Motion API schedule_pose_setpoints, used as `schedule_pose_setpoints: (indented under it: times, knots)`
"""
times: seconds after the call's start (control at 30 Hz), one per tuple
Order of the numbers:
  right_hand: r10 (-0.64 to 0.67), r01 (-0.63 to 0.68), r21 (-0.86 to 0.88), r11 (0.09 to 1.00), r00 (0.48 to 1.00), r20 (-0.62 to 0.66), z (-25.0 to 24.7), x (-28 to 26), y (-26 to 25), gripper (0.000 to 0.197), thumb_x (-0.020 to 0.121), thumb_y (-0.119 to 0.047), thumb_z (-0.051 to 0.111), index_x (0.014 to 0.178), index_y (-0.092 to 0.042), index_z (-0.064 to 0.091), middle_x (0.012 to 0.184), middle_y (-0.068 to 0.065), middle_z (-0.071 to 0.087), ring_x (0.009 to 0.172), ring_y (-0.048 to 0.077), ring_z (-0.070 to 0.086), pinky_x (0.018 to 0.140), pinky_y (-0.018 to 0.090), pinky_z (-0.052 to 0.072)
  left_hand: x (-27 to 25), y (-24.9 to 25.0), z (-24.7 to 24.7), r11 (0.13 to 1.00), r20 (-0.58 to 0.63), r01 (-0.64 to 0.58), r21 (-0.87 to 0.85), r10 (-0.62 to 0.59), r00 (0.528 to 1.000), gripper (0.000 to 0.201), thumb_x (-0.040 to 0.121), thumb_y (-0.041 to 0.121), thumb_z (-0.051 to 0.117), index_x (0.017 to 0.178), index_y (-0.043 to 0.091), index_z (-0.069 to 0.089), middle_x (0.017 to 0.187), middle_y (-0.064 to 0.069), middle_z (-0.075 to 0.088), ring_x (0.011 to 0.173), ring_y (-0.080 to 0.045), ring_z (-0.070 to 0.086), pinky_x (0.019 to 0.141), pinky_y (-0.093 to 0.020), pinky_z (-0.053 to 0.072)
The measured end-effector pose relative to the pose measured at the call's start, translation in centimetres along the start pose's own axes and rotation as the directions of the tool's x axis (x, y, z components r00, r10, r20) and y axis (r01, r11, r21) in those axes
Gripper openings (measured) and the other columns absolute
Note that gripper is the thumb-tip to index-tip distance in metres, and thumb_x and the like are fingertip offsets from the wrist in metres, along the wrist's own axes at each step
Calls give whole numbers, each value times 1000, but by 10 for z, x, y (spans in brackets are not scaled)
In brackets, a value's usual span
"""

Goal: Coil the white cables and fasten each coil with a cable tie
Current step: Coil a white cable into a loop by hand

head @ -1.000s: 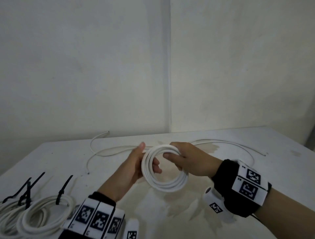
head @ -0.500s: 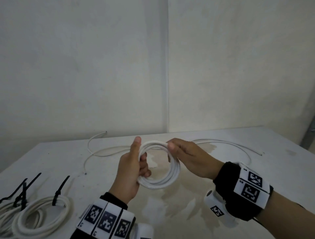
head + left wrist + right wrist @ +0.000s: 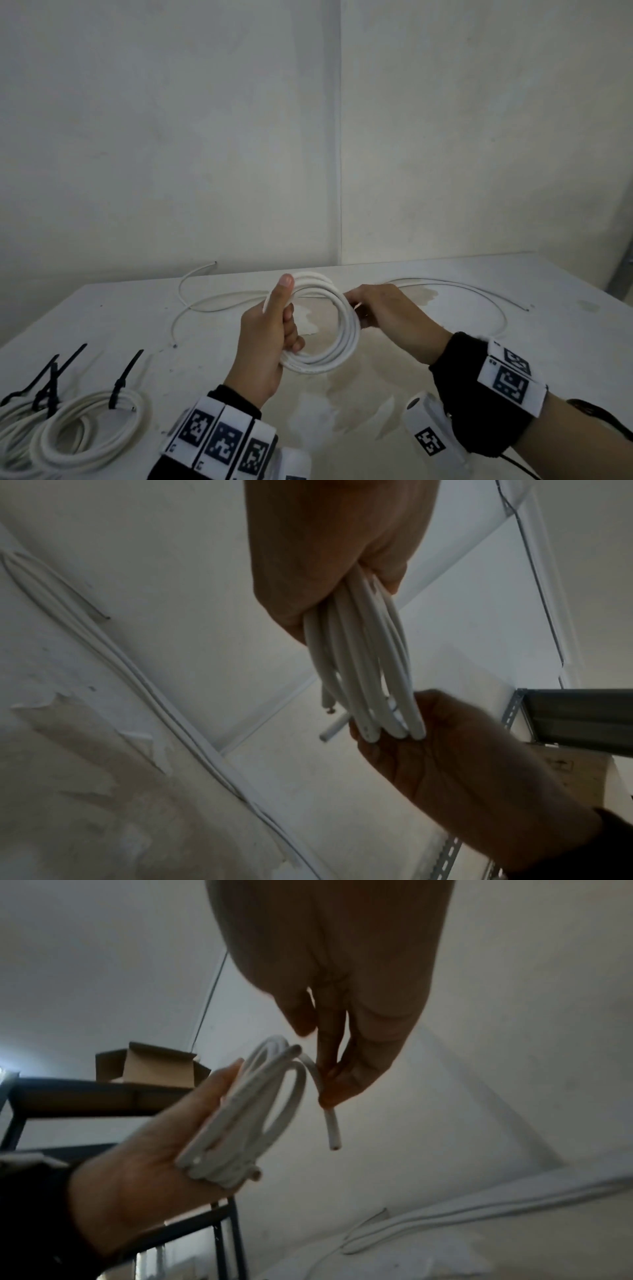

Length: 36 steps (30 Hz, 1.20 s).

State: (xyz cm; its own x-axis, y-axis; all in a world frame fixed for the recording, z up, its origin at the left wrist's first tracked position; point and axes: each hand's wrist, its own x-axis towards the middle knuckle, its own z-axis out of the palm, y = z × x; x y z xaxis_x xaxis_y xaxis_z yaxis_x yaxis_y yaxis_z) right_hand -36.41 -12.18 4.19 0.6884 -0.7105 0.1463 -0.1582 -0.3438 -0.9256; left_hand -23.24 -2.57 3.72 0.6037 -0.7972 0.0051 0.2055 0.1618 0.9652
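Several white loops of the coil (image 3: 322, 325) are now held more upright above the table (image 3: 513, 359) than a second ago, its left side gripped by the left hand (image 3: 265, 342), its free end pinched by the right hand (image 3: 387, 311).

Over the last second the white cable coil (image 3: 323, 322) has been lifted higher above the table (image 3: 445, 394) and turned more upright, the left hand (image 3: 265, 342) shifting to clasp its left side while the right hand (image 3: 387, 310) has slid to pinch its right edge.
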Motion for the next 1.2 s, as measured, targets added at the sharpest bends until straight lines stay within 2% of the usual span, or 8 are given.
schedule_pose_setpoints:
  times: [0.07, 0.2, 0.4, 0.67, 0.83, 0.93, 1.07, 1.2]
  knots:
    - [41, -52, 237, 970, 998, 51, 5, -4, -6, 35, 96, -23, 41, 82, -4, 66, 79, 7, 63, 76, 17, 60, 83, 30, 51, 0, -3, 2, 1000, 1, -8, 8, 8, 1000, 46, 87, 40, 53, 55, 14, 33, 38, 7, 22, 34, -8, 21, 38, -21, 30]
    - [-52, 48, 92, 995, 998, 44, 9, -6, -2, 12, 83, -24, 67, 85, -13, 69, 78, 6, 66, 72, 13, 61, 74, 25, 50, -1, -5, 3, 999, -7, -26, 19, 26, 1000, 47, 88, 39, 52, 54, 13, 34, 38, 7, 23, 34, -9, 22, 37, -21, 30]
    - [16, -43, 312, 949, 996, 88, 15, -7, 2, 15, 88, -19, 59, 78, -8, 60, 59, -2, 61, 63, 13, 65, 63, 19, 48, 4, -7, 7, 996, -39, -60, 64, 63, 997, 45, 87, 38, 55, 54, 13, 38, 37, 7, 28, 33, -9, 26, 39, -22, 31]
    - [-41, 65, -209, 976, 993, 115, 4, -7, -8, 27, 78, -20, 73, 100, -12, 61, 81, 1, 61, 69, 14, 59, 68, 31, 52, 6, -6, 6, 990, -71, -111, 82, 117, 991, 43, 87, 37, 56, 56, 11, 40, 34, 8, 31, 31, -7, 31, 45, -25, 31]
    - [81, -55, -257, 965, 992, 92, 5, -12, -9, 52, 79, -25, 72, 125, -15, 50, 52, -8, 59, 44, 10, 60, 45, 18, 47, 6, -11, 6, 986, -118, -116, 117, 130, 985, 46, 86, 38, 57, 53, 10, 42, 33, 8, 33, 30, -7, 33, 49, -28, 32]
    - [117, -95, -302, 949, 992, 56, 9, -14, -9, 73, 80, -25, 70, 141, -19, 31, 66, -3, 59, 51, 14, 62, 51, 23, 53, 6, -15, 7, 979, -132, -124, 159, 145, 981, 46, 85, 39, 58, 53, 9, 43, 34, 6, 35, 30, -7, 36, 48, -28, 34]
    - [47, -64, -524, 850, 998, -47, 15, -15, -7, 60, 83, -34, 64, 133, -17, 36, 104, 10, 59, 72, 25, 61, 65, 32, 57, 7, -17, 8, 954, -139, -161, 252, 200, 970, 48, 85, 41, 58, 53, 8, 45, 35, 4, 38, 33, -9, 40, 41, -22, 38]
    - [-15, -7, -505, 863, 999, -40, 20, -12, -1, 64, 86, -26, 61, 140, -19, 28, 90, 9, 60, 62, 24, 61, 69, 29, 54, 7, -20, 7, 941, -138, -184, 285, 231, 963, 46, 85, 42, 58, 57, 7, 46, 39, 1, 38, 35, -12, 39, 38, -18, 36]
